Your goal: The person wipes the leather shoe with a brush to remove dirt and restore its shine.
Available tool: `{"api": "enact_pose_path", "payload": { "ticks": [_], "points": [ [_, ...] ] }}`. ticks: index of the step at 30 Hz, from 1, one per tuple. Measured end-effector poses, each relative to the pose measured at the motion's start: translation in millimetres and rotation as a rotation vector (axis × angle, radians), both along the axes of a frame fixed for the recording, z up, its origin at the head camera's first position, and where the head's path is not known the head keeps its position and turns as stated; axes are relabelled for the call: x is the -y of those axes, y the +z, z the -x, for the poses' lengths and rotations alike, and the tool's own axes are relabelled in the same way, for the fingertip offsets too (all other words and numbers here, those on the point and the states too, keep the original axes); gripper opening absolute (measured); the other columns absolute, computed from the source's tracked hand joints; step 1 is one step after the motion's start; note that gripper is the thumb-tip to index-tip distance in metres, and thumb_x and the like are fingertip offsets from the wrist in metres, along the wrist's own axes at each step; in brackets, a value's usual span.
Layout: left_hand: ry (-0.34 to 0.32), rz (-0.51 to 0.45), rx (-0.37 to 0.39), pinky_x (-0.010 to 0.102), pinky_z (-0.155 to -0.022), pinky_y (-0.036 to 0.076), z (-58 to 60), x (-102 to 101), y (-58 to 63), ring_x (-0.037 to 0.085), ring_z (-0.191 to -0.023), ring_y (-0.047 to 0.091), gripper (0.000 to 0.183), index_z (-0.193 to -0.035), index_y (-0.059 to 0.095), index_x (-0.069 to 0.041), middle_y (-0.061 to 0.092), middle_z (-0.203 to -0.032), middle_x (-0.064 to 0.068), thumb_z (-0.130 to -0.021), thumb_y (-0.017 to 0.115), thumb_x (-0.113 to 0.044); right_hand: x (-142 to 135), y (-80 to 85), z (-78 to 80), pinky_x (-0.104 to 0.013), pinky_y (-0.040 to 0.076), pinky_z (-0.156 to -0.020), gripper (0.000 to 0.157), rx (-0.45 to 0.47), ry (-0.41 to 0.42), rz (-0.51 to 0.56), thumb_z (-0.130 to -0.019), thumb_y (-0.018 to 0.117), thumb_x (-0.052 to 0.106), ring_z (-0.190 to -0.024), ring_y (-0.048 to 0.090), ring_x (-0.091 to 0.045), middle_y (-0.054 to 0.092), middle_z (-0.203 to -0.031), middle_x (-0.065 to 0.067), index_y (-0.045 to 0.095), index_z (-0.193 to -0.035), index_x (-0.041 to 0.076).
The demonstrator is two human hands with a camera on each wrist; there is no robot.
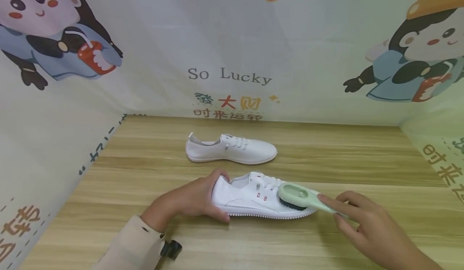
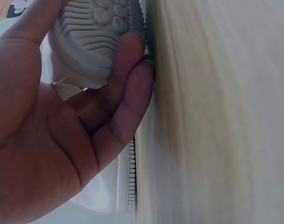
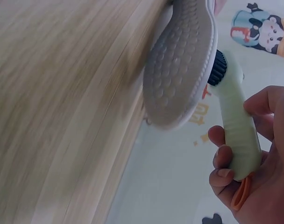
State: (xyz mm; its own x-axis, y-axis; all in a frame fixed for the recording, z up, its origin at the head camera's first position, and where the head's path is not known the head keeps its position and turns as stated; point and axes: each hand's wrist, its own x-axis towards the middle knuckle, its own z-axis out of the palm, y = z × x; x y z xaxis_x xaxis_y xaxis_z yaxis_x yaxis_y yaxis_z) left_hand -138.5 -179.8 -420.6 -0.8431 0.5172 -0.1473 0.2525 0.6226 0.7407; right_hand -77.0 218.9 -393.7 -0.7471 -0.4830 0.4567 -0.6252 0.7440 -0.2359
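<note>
A white lace-up shoe (image 1: 239,197) with small red letters on its side is gripped at the heel by my left hand (image 1: 197,197). In the left wrist view the fingers (image 2: 128,56) curl under its ridged sole (image 2: 88,35), which is tilted off the table. My right hand (image 1: 369,221) holds a pale green shoe brush (image 1: 308,197) by its handle. The brush's dark bristles (image 1: 291,205) lie against the toe part of the shoe. In the right wrist view an orange loop (image 3: 242,193) hangs from the handle end, and the dimpled sole (image 3: 172,84) faces the camera.
A second white shoe (image 1: 239,151) stands upright farther back on the wood-grain tabletop (image 1: 344,153), toe to the right. Printed cloth walls (image 1: 232,44) enclose the back and both sides. A small black device (image 1: 171,249) sits at the left wrist.
</note>
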Motion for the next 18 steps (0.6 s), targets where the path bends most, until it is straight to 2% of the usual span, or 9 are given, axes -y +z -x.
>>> {"api": "enact_pose_path", "payload": {
  "ticks": [8,14,18],
  "points": [
    [-0.003,-0.008,0.003,0.032,-0.083,0.047,0.9,0.3,3.2,0.015,-0.089,0.058,0.090,-0.129,0.039,-0.017,0.060,-0.103,0.002,-0.063,0.094,-0.041,30.3,-1.5,6.1,-0.013,0.039,-0.060,0.053,-0.036,0.079,0.008,-0.079,0.074,0.002,-0.077,0.042,0.004,0.058,-0.103,0.012,0.070,-0.127,0.026],
    [-0.006,-0.005,0.006,0.031,-0.081,0.047,1.1,0.7,3.7,0.015,-0.088,0.057,0.088,-0.129,0.039,-0.018,0.060,-0.102,0.002,-0.063,0.094,-0.040,52.4,-2.6,8.8,-0.016,0.044,-0.067,0.051,-0.080,0.099,-0.021,-0.081,0.072,0.007,-0.082,0.046,0.001,0.058,-0.101,0.011,0.069,-0.128,0.027],
    [-0.003,-0.001,0.011,0.031,-0.081,0.047,-0.1,1.3,2.9,0.015,-0.088,0.058,0.088,-0.129,0.039,-0.018,0.060,-0.102,0.004,-0.063,0.094,-0.040,65.1,-3.1,9.4,-0.020,0.047,-0.069,0.051,-0.069,0.109,-0.051,-0.083,0.073,0.010,-0.085,0.049,-0.001,0.058,-0.102,0.010,0.068,-0.130,0.027]
  ]
}}
